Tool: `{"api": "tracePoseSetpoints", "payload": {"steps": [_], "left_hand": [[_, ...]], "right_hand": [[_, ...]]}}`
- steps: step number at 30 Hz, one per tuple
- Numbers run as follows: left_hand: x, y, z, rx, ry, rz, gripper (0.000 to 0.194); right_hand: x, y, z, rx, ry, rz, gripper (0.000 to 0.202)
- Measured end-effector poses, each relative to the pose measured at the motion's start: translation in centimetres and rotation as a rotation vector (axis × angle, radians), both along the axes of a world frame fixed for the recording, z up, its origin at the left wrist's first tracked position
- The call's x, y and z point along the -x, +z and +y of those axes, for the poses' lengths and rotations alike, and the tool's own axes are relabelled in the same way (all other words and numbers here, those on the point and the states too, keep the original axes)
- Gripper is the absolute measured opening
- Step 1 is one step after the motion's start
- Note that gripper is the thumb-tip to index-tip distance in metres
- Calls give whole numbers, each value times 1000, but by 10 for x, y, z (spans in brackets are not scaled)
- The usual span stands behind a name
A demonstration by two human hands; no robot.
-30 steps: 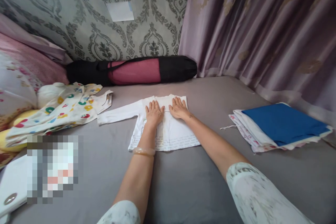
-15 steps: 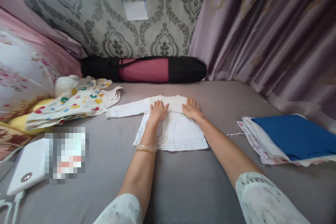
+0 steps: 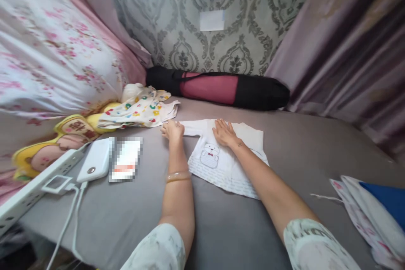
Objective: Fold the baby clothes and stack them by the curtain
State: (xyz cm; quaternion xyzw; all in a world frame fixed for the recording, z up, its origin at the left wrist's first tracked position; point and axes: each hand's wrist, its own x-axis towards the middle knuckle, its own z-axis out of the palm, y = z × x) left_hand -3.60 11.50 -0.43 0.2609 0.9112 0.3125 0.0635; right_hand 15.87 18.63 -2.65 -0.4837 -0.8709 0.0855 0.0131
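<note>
A white, rounded plastic power bank (image 3: 96, 159) is lying on the grey-sheeted bed (image 3: 228, 228). The left hand (image 3: 172, 130) is gripping the long sleeve (image 3: 193, 128) of a white, bear-printed cloth shirt (image 3: 226, 164) lying spread out there. The right hand (image 3: 225, 133) is resting open and flat on its upper front.
</note>
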Motion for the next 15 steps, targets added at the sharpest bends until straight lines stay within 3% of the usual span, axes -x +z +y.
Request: {"api": "tracePoseSetpoints", "payload": {"steps": [9,15], "left_hand": [[19,-5,-2,9,278,-80,40],[28,-6,-3,56,249,-70,40]], "right_hand": [[6,-17,11,-72,-5,-15,62],[6,-15,11,-47,-2,1,62]]}}
